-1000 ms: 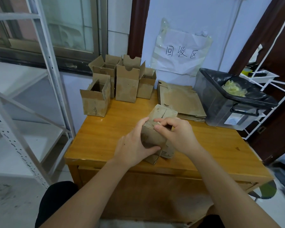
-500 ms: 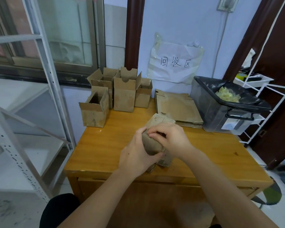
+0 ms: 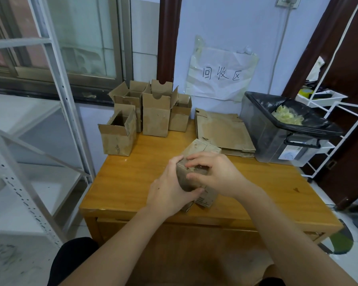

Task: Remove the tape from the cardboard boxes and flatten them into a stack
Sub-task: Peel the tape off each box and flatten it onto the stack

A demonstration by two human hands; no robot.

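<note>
A small brown cardboard box (image 3: pixel 203 150) stands on the wooden table (image 3: pixel 132 182) near its front edge. My left hand (image 3: pixel 170 193) grips its left side, thumb across the near face. My right hand (image 3: pixel 213 172) curls over its top near edge, fingertips pinching at the seam; whether tape is between them is hidden. Several open, upright boxes (image 3: pixel 156 114) stand at the table's back left. A stack of flattened boxes (image 3: pixel 223 131) lies at the back, right of them.
A grey bin (image 3: pixel 277 141) lined with a black bag and holding crumpled tape sits at the table's back right. White metal shelving (image 3: pixel 50 100) stands to the left, a white wire rack (image 3: pixel 329 112) to the right. A paper sign (image 3: pixel 221 75) hangs on the wall.
The view has tilted up slightly. My right hand's fingers have curled further over the box's top edge; the box and my left hand stay about where they were.
</note>
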